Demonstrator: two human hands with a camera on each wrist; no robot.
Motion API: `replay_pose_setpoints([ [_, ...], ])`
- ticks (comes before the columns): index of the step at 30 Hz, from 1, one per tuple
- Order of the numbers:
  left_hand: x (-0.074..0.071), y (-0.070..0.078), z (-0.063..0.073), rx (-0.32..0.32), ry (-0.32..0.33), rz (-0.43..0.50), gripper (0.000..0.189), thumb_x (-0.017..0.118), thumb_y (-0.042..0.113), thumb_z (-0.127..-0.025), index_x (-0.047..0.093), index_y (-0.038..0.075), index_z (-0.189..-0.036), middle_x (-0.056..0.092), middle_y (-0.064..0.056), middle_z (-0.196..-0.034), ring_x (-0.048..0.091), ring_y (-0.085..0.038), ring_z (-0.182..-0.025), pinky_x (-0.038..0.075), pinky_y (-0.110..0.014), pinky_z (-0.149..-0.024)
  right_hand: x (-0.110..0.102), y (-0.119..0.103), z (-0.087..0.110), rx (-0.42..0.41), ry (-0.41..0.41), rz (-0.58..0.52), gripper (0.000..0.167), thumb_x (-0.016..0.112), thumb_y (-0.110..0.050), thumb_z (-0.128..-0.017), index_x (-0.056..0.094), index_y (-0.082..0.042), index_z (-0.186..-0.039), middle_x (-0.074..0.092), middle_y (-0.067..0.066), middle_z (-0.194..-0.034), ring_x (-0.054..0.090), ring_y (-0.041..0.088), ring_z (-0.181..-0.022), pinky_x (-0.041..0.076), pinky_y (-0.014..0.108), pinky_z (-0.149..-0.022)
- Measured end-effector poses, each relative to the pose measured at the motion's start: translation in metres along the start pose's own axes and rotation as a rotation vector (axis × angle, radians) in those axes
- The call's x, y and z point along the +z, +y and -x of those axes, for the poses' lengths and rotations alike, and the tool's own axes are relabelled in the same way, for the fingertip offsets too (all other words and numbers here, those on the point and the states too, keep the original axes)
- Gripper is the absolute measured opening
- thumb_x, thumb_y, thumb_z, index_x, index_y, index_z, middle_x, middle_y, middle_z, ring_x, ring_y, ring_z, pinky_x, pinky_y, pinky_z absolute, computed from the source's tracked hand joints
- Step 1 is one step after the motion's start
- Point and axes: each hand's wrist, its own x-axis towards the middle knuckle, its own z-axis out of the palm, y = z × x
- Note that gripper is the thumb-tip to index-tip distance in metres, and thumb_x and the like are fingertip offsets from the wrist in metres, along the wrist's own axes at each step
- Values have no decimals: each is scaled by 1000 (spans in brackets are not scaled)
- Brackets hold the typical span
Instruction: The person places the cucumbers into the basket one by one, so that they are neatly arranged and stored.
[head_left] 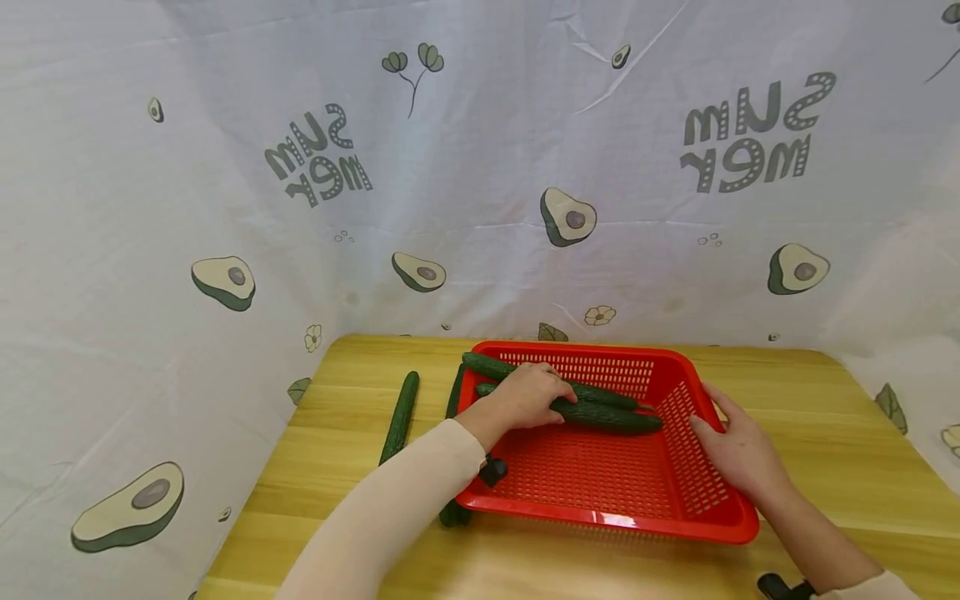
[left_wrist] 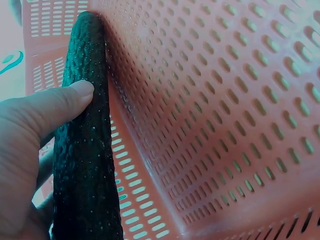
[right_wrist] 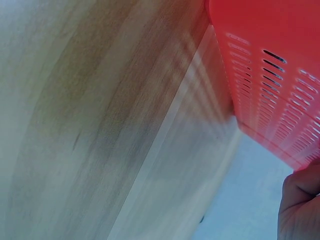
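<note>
My left hand (head_left: 525, 398) reaches into a red perforated plastic basket (head_left: 600, 518) and grips a dark green cucumber (head_left: 618, 419). In the left wrist view the thumb lies across this bumpy cucumber (left_wrist: 87, 150), with the other fingers mostly hidden behind it. Just behind it, a second cucumber (head_left: 487, 365) lies along the basket's back side, one end over the left rim. My right hand (head_left: 738, 446) holds the basket's right side, thumb inside the rim and fingers outside. The right wrist view has the basket's slotted outer wall (right_wrist: 270, 90) beside that hand.
A loose cucumber (head_left: 401, 417) lies on the wooden table (head_left: 330, 417) left of the basket. More cucumbers (head_left: 455, 513) show partly from under the basket's left edge. White avocado-print sheeting (head_left: 480, 167) hangs behind and to the sides of the table.
</note>
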Motion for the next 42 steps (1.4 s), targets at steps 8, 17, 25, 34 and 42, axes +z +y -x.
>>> replay_pose_setpoints([
  [8,1,-4,4,-9,30,95,35,72,38,-96,70,31,-130,67,11,-136,53,-13,-137,37,-32,-120,3,2,-3,1,-4,-9,73,41,-39,-109,5,-9,-165,65,34,-112,70,20,-70,61,38,-58],
  [17,-18,-2,27,-61,127,317,44,71,39,-96,65,28,-138,62,9,-144,52,-15,-139,39,-31,-119,5,2,-2,5,-8,-12,73,41,-40,-109,4,-10,-165,65,33,-110,70,20,-69,61,39,-58],
  [25,-42,-21,67,-116,303,522,47,72,35,-96,63,22,-141,63,2,-144,55,-21,-137,43,-41,-116,3,2,-3,3,-16,-12,73,39,-39,-110,2,-9,-165,64,34,-111,70,20,-71,60,38,-58],
  [34,-39,-58,126,-268,624,707,41,71,25,-98,64,15,-137,69,-7,-131,65,-31,-119,54,-49,-100,2,0,-3,7,-15,2,73,39,-39,-110,3,-7,-165,63,36,-113,70,19,-72,60,38,-59],
  [42,-7,-87,181,-503,653,805,45,65,24,-102,56,14,-145,68,-13,-125,66,-28,-108,57,-46,-91,0,0,-4,9,-19,-5,73,39,-39,-110,1,-8,-165,62,37,-115,70,20,-72,61,38,-59],
])
